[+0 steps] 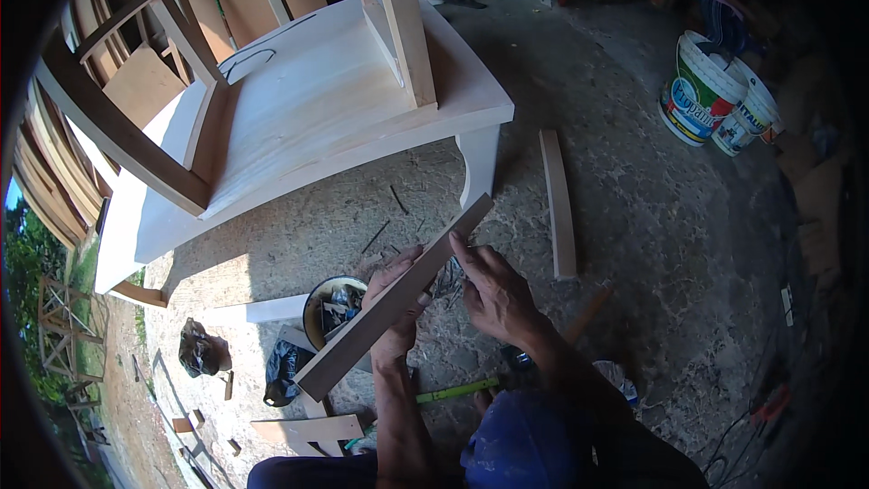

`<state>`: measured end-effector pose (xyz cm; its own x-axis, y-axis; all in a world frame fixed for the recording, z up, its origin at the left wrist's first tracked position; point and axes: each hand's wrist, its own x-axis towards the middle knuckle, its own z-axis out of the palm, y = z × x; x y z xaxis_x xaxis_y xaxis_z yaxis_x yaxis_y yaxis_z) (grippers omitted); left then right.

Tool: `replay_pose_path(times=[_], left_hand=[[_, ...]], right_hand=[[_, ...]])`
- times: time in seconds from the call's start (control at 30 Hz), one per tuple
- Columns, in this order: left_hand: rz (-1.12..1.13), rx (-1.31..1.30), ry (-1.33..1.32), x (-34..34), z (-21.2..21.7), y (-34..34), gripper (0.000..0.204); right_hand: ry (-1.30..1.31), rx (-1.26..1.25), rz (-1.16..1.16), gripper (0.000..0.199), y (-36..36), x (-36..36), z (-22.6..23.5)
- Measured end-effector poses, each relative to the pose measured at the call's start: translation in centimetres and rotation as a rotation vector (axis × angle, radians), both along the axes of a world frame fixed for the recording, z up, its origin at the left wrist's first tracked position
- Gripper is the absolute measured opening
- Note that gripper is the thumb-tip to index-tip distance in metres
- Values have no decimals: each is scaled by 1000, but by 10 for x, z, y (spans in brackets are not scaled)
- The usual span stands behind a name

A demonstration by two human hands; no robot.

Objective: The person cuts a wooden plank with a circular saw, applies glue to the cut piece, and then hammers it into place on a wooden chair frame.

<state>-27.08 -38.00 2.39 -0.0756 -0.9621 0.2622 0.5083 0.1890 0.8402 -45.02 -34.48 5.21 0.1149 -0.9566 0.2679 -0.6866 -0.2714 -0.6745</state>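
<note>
A flat wooden strip (362,330) runs diagonally from lower left to upper right in front of me. My left hand (398,303) grips it from below around its middle, fingers wrapped on its edge. My right hand (493,294) rests on the strip's upper part, forefinger stretched along its edge near the top end. Whether the right hand pinches a small tool is hidden.
An unpainted wooden furniture piece (299,100) lies on the concrete floor ahead. A loose slat (559,204) lies to the right. A round tin (335,308) of bits sits under the strip. Two paint buckets (711,95) stand far right. A green pencil (457,390) and offcuts (308,427) lie near my knees.
</note>
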Motion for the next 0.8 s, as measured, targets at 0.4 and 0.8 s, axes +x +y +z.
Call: replay_pose_path(times=[0.4,0.8], left_hand=[[-113,-113,-214,3,-20,-11,47],[-292,96,-119,-54,-34,6,40]], right_hand=[[-22,215,200,67,42,-24,-11],[528,409,-667,79,285,-184,-161]])
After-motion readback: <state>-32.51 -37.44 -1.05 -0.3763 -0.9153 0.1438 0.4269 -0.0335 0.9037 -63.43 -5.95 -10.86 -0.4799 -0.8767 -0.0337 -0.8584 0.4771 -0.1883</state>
